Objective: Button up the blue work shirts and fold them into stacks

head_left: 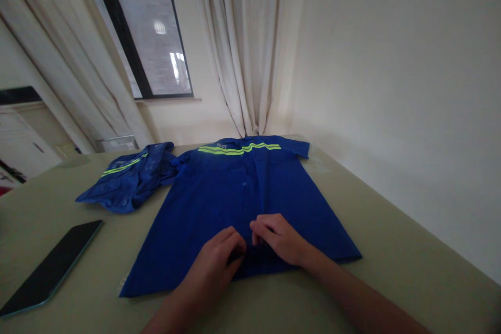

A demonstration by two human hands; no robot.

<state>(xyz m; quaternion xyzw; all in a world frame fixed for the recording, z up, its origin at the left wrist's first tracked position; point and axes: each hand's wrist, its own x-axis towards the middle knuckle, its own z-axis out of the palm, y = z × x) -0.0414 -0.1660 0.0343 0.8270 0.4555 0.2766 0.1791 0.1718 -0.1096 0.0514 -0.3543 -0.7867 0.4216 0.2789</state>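
Observation:
A blue short-sleeved work shirt (211,193) with yellow-green reflective stripes lies spread face up, its collar end away from me. Its buttoned front runs down the middle between my hands. Near the hem, my left hand (221,253) is closed, thumb and fingers pinched at the left of the front opening. Just across from it, my right hand (277,237) rests over the cloth with curled fingers, also at the front edge. The fingertips hide most of the fabric they grip, and any button there is out of sight.
A second blue striped shirt (129,180) lies crumpled at the left. Closer to me on that side is a flat dark tablet-like slab (55,266). The table (391,250) borders a white wall (410,88) on the right. Curtains (242,36) and a window stand behind.

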